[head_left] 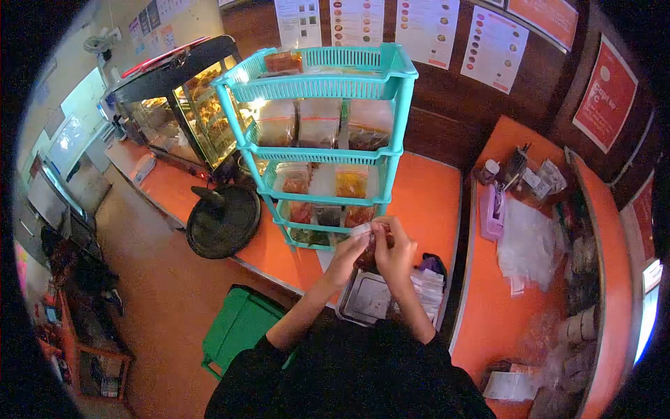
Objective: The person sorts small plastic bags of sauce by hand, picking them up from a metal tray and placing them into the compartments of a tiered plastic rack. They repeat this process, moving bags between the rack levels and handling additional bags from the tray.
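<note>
Both my hands meet in front of the lower tiers of a turquoise plastic rack [237, 91]. Between them is a small clear zip bag [366, 260] with dark reddish contents, partly hidden by the fingers. My left hand [345, 257] pinches the bag's top edge from the left. On the right side, the fingers of my right hand [395, 253] are closed on the same edge. Similar filled zip bags [351, 183] stand in the rack's tiers. Below my hands, a metal tray [368, 297] rests on the orange counter [419, 195], beside a stack of clear packets [427, 290].
Left of the rack are a round black lid [223, 222] with a handle and a lit glass food display [202, 115]. A green bin [241, 325] is on the floor. Along the right counter lie plastic bags [527, 241] and a lilac basket [493, 213].
</note>
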The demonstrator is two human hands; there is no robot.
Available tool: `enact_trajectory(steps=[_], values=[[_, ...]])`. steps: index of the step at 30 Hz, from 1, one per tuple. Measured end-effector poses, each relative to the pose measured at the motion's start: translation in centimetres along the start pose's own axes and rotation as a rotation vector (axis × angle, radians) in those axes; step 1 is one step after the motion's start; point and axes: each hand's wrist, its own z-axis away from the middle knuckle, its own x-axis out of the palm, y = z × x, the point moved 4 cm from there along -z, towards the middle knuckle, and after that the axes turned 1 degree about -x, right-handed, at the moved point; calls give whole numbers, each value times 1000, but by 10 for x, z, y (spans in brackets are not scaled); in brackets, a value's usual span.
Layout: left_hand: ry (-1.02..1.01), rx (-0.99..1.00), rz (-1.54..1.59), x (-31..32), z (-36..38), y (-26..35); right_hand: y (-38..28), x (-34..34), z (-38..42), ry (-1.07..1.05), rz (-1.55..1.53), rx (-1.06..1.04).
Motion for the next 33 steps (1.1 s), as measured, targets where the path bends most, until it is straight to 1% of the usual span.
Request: enact_trajectory(steps=[1, 3, 4, 5, 7, 8, 9, 10, 11, 12, 13, 14, 15, 17, 18, 19, 20, 21, 22, 23, 24, 25, 27, 28, 30, 31, 33], values=[[0, 6, -3, -2, 0, -1, 0, 2, 1, 13, 31, -30], [-10, -57, 71, -7, -2, -1, -5, 5, 5, 34, 62, -51], [-30, -3, 64, -9, -1, 4, -8, 7, 3, 54, 96, -67], [-22, 10, 62, -13, -4, 7, -15, 10, -3, 47, 88, -80], [-107, 99, 105, -20, -6, 16, -41, 9, -13, 171, 253, -311], [-185, 143, 31, -23, -5, 31, -43, 11, -19, 165, 246, -321], [-178, 150, 31, -29, -5, 44, -39, 18, -26, -15, -15, -190], [-222, 273, -135, -32, -5, 62, -36, 25, -31, -196, -272, -54], [-266, 393, -303, -34, -4, 80, -43, 23, -40, -203, -273, -57], [-266, 314, -392, -39, -2, 97, -55, 23, -53, -330, -237, -8], [-260, 321, -391, -43, -7, 108, -66, 24, -66, -455, -199, 38], [-247, 375, -409, -47, -13, 119, -76, 27, -76, -537, -93, 18], [-233, 429, -428, -50, -18, 130, -85, 30, -86, -541, -91, 10], [-234, 409, -374, -55, -29, 147, -102, 41, -99, -629, 132, -159], [-156, 398, -401, -59, -34, 156, -104, 48, -110, -526, 137, -339], [-79, 388, -428, -62, -38, 161, -104, 58, -119, -523, 140, -345], [29, 369, -292, -78, -57, 135, -107, 64, -129, -394, 247, -363], [26, 374, -289, -71, -56, 141, -110, 70, -136, -263, 353, -379], [98, 345, -158, -69, -53, 145, -111, 79, -139, -261, 357, -383], [169, 316, -25, -66, -50, 151, -116, 85, -142, -156, 436, -464], [261, 351, 46, -63, -46, 157, -118, 90, -144, -53, 515, -543], [259, 352, 53, -64, -49, 156, -112, 97, -148, -54, 521, -546], [262, 437, 41, -68, -55, 159, -103, 107, -154, 10, 610, -561], [257, 442, 46, -69, -58, 159, -99, 109, -157, 14, 615, -566], [269, 459, 7, -71, -61, 163, -99, 113, -161, 53, 772, -551], [265, 457, 8, -73, -62, 164, -99, 113, -162, 55, 776, -549], [274, 456, -89, -75, -63, 166, -99, 112, -166, 48, 879, -544]])
